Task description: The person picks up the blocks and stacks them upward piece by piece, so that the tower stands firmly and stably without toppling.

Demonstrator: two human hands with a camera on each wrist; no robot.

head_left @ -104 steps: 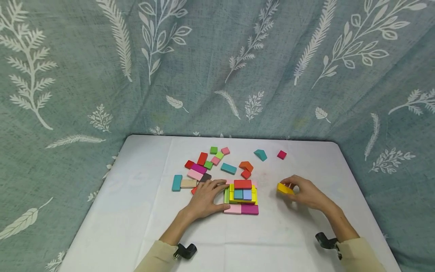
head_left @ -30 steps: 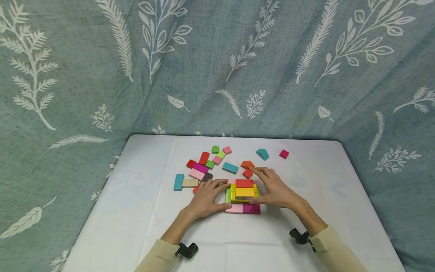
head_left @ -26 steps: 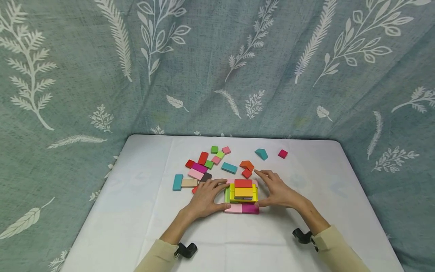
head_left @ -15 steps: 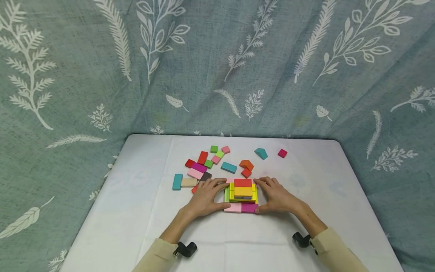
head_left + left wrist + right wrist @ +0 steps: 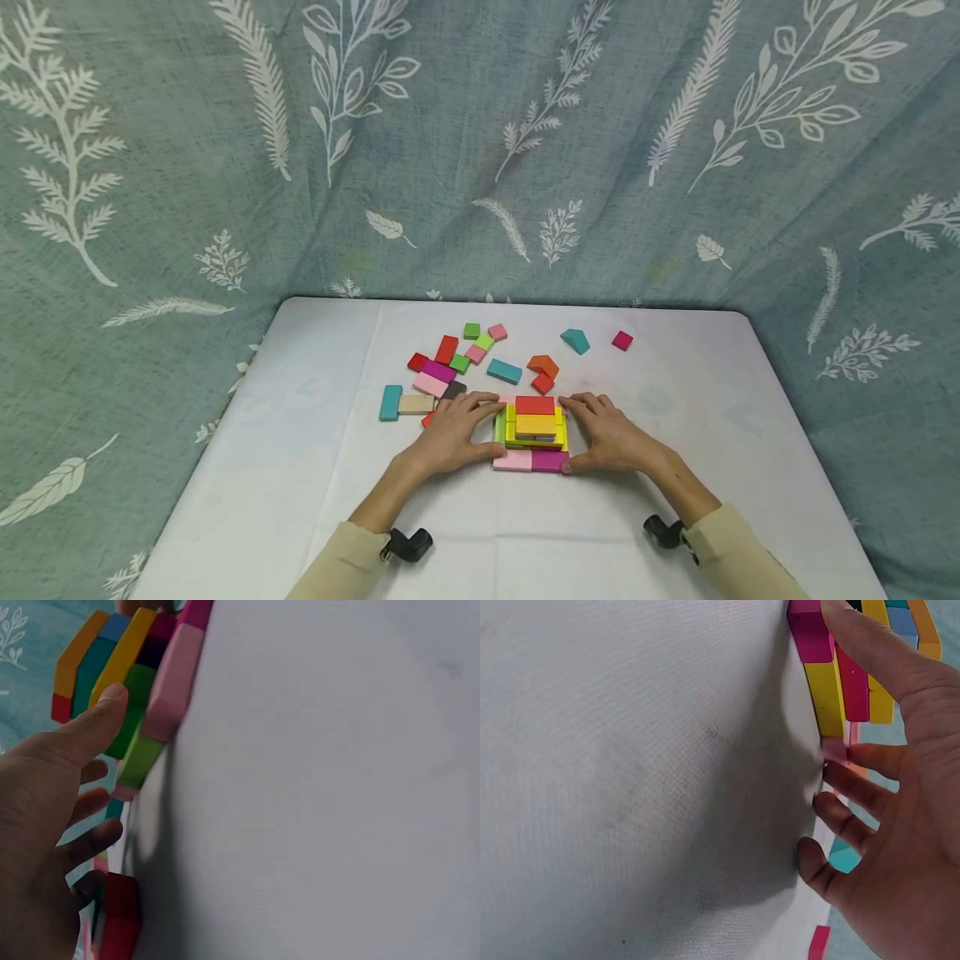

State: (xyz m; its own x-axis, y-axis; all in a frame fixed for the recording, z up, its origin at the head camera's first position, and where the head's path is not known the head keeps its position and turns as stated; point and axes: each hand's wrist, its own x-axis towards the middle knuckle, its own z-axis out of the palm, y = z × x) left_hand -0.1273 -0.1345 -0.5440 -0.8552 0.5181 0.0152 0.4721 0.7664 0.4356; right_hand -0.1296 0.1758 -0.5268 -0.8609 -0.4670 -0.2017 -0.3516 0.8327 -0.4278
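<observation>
Leftmost on the white-covered table, well in from its left edge, a teal block lies with a beige block end-on against it. Just beyond, toward the far edge, sits a loose cluster: a magenta block, a pale pink block, a dark block, a tall red block, and some small green and pink cubes.

The person's left hand comes next, fingers spread and loosely bent, thumb against the front left part of the stack of blocks; it isn't clenched on anything. Behind it, a second teal block lies flat. The stack stands around the table's middle: pink and magenta along its front, lime down its left, yellow tiers above, with an amber block and a red one on top.

Beyond, toward the far edge, are an orange arch and a teal wedge. The right hand flanks the stack's right side, its fingers relaxed, thumb touching the front magenta block. Last, a crimson cube lies toward the far right corner.
</observation>
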